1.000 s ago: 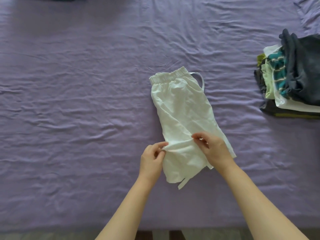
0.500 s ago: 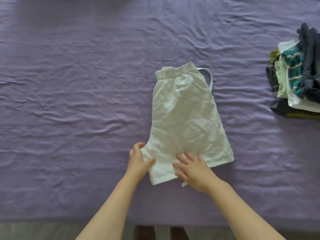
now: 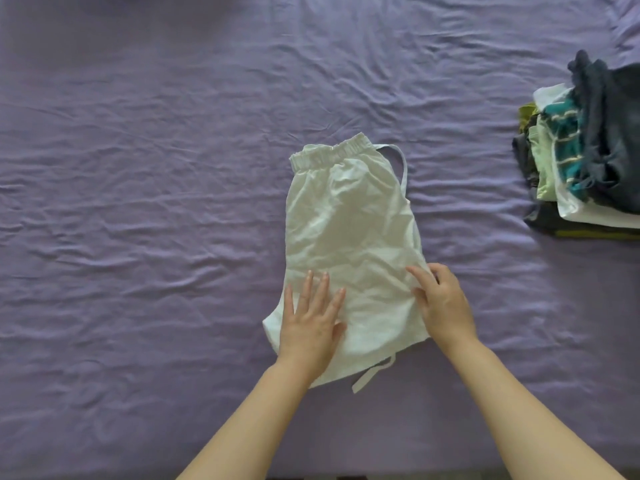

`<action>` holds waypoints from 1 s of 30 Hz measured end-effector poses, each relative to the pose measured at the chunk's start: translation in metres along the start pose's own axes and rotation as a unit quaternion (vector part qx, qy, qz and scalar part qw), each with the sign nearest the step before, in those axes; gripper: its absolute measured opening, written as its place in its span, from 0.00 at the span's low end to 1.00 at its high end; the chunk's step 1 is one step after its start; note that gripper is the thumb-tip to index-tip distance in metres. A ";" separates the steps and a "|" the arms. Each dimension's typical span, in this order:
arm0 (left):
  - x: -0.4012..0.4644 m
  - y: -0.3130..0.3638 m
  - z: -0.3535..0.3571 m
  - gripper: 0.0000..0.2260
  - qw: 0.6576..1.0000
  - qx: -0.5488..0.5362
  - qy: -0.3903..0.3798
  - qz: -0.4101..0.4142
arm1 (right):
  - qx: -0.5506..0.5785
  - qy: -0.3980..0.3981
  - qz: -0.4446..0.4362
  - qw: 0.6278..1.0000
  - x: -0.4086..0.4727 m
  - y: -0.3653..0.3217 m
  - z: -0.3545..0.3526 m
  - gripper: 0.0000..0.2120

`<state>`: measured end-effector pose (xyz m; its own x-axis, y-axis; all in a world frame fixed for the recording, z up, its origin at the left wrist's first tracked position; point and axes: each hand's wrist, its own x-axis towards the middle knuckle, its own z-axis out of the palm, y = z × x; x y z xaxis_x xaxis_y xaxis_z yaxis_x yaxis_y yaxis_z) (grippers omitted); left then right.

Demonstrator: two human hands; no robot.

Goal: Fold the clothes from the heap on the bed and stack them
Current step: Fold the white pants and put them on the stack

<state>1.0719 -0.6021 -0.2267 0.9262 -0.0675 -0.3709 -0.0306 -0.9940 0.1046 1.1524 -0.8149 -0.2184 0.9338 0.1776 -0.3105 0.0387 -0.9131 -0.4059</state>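
White shorts (image 3: 346, 220) lie folded lengthwise in the middle of the purple bed (image 3: 138, 202), elastic waistband at the far end, a drawstring showing at the near hem. My left hand (image 3: 311, 320) presses flat on the near left part of the shorts with straight, spread fingers. Over the near right edge of the shorts rests my right hand (image 3: 441, 303), fingers stretched across the cloth. A stack of folded clothes (image 3: 588, 161) sits at the right edge of the bed, dark blue on top, teal striped, white and green below.
The purple sheet is wrinkled all over. The bed's near edge runs along the bottom of the view, with dark floor below it. The stack lies well to the right of the shorts.
Both hands let go of the pinched fabric and now lie flat on the shorts. The left hand moved onto the cloth and the right hand slid to the right edge, spreading the hem out.
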 end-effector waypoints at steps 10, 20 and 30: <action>0.085 -0.019 -0.023 0.30 1.000 0.021 0.009 0.017 | -0.073 0.026 -0.083 0.994 0.034 -0.036 0.015 0.28; 0.184 -0.067 -0.040 0.29 0.998 0.008 -0.054 -0.042 | -0.143 -0.148 -0.022 0.978 0.146 -0.053 0.024 0.29; 0.212 -0.080 -0.084 0.29 0.924 -0.296 0.168 -0.175 | -0.159 -0.060 -0.126 0.977 0.168 -0.081 0.014 0.28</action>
<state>1.3024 -0.5298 -0.2364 0.9082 0.3778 -0.1799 0.4107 -0.7222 0.5566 1.3013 -0.7057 -0.2501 0.8329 0.4354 -0.3417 0.3877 -0.8996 -0.2011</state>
